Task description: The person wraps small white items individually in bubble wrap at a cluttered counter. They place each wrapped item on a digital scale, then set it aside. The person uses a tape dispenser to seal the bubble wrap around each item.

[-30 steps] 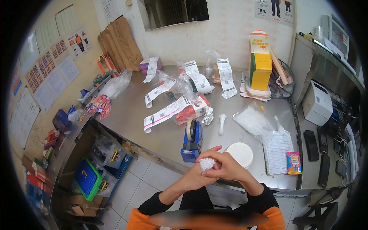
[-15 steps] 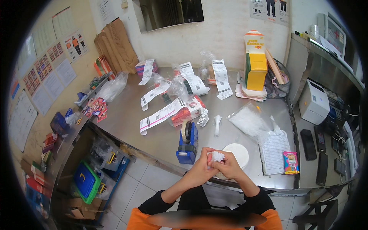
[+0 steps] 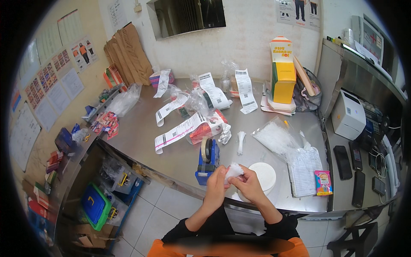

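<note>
Both hands meet over the front edge of the steel counter, closed around a white bundle of thin strips (image 3: 233, 170). My left hand (image 3: 216, 187) wraps its lower left side. From the right, the fingers of my right hand (image 3: 249, 185) pinch it; its lower part is hidden. A similar white bundle (image 3: 241, 143) lies on the counter beyond my hands. A blue tape dispenser (image 3: 206, 165) stands just left of them, and a round white lid-like disc (image 3: 263, 176) lies beside my right hand. Farther right is a clear bag of white strips (image 3: 276, 136).
Wrapped packages with long receipts (image 3: 212, 124) cover the middle of the counter (image 3: 141, 141). A yellow carton (image 3: 284, 81) stands at the back right. On the right are a written sheet (image 3: 305, 171), a colourful packet (image 3: 323, 183), phones (image 3: 342, 162) and a white printer (image 3: 349, 113).
My hands have shifted slightly left, and the left one has turned more upright. More of the white bundle now shows above the fingers, tilted differently.
</note>
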### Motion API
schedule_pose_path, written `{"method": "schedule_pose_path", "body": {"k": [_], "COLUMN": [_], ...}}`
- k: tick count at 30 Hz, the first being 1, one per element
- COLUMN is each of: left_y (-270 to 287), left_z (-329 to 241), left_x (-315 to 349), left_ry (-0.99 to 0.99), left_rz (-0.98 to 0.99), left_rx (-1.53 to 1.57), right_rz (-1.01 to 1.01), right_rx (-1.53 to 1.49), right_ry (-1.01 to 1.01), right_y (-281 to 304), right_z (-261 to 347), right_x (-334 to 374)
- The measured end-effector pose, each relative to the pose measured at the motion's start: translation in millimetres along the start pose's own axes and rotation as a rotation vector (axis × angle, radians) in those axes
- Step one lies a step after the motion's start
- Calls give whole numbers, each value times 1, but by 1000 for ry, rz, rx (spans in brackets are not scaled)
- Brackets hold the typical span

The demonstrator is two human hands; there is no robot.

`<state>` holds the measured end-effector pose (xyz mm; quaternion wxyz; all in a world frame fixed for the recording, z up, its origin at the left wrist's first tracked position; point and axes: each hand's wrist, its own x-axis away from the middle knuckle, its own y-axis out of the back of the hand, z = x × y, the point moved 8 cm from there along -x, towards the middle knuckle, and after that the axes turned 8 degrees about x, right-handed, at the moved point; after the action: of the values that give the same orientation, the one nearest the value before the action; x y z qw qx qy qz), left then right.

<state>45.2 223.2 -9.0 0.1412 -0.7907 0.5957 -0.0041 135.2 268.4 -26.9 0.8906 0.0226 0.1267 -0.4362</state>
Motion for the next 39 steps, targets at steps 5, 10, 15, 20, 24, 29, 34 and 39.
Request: {"method": "schedule_pose_path", "body": {"k": [5,10,15,20,24,29,34,39], "left_y": [13,13,-4,-23,-24,-29,-26,-27], "left_z": [-2,-7,-11,-13,-17,-30,-40,-43], "left_x": [-6,-10,7,39,47,49,45,49], "left_ry": [43,116,287,423,389,188,188,106], "left_rz": [36,114,337,640,714,730,679,716], "left_rx": [9,-31,-42,-256,-381,-478,-480,-523], "right_rz": [-1,-55,25,238,356,402,379,400], "right_rx": [-87,404,774,753,882,1083,1183,1274], "right_ry": [-27,159,346,769,1045,1426,1651,1879], "right_y": [3,11,13,12,3,-11,-18,-33], "right_z": [-1,25,43,70,91,114,135,159], "right_x": [10,13,19,29,42,54,57,51]}}
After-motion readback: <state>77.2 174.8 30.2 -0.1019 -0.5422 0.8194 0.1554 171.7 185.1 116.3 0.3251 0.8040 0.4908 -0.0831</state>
